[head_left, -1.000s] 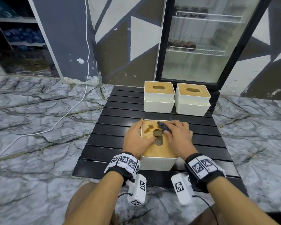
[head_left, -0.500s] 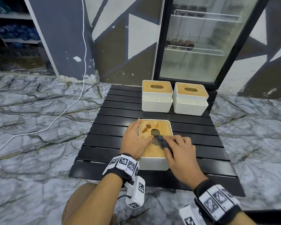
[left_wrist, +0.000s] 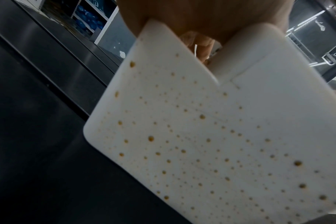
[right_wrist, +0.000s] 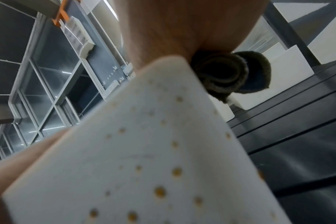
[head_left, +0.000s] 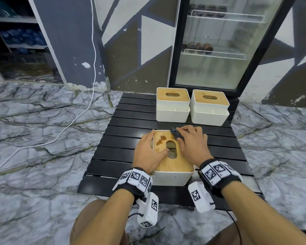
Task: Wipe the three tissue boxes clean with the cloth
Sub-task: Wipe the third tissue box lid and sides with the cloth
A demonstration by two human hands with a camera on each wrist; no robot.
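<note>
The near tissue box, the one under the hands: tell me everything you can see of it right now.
The near tissue box is white, plastic-looking, with rounded corners and a wooden lid with an oval slot. It sits upright on the black slatted table. A brown stain marks the lid's far left, and brown specks dot its white sides. The left hand steadies its left edge, thumb on the lid; the right hand presses a dark cloth on the far right corner.

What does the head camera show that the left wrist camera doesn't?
Only the head view shows the near box's wooden lid with a brown stain, the right hand pressing the cloth on it, and two more boxes behind. Only the left wrist view shows brown specks all over the box's white side. Both show the left hand steadying that box on the table.
</note>
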